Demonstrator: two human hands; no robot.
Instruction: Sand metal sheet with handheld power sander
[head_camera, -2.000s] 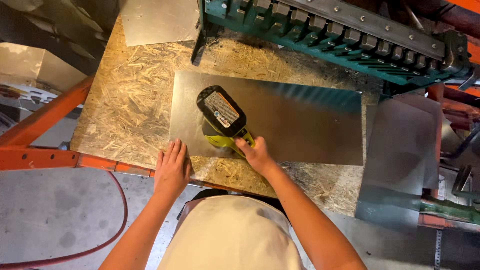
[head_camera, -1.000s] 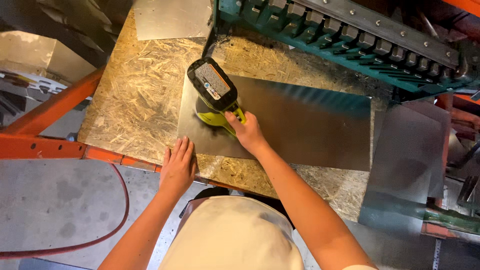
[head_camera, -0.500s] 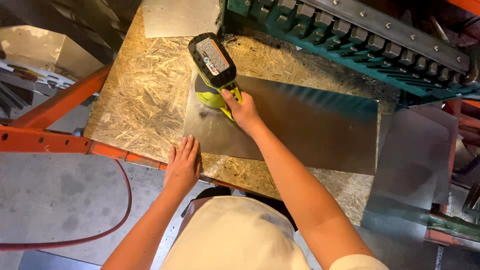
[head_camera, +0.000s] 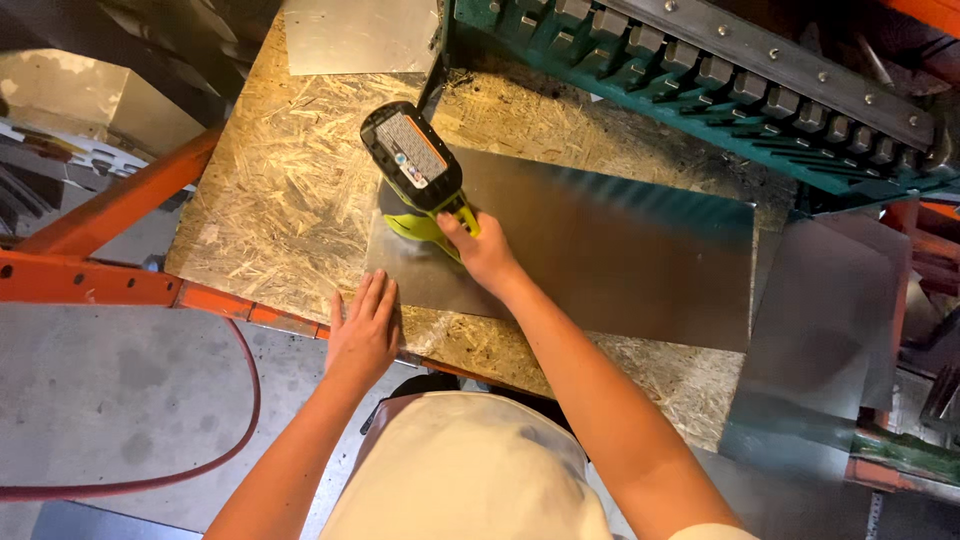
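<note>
A flat grey metal sheet (head_camera: 620, 250) lies on a chipboard worktop (head_camera: 290, 200). My right hand (head_camera: 482, 250) grips the handle of a lime-green cordless sander (head_camera: 420, 185) with a black battery pack on top; the tool's round pad rests on the sheet's left end. My left hand (head_camera: 362, 335) lies flat, fingers spread, on the sheet's near left corner at the worktop's front edge.
A green metal machine with a row of blocks (head_camera: 720, 80) runs along the far side. A smaller metal sheet (head_camera: 360, 35) lies at the back. Orange steel frame beams (head_camera: 100, 270) and a red hose (head_camera: 240, 420) are on the left over concrete floor. More metal sheets (head_camera: 830, 330) lean at the right.
My right hand slid the sander leftward and away along the sheet, then back slightly toward me. My left hand stayed pressed on the near corner.
</note>
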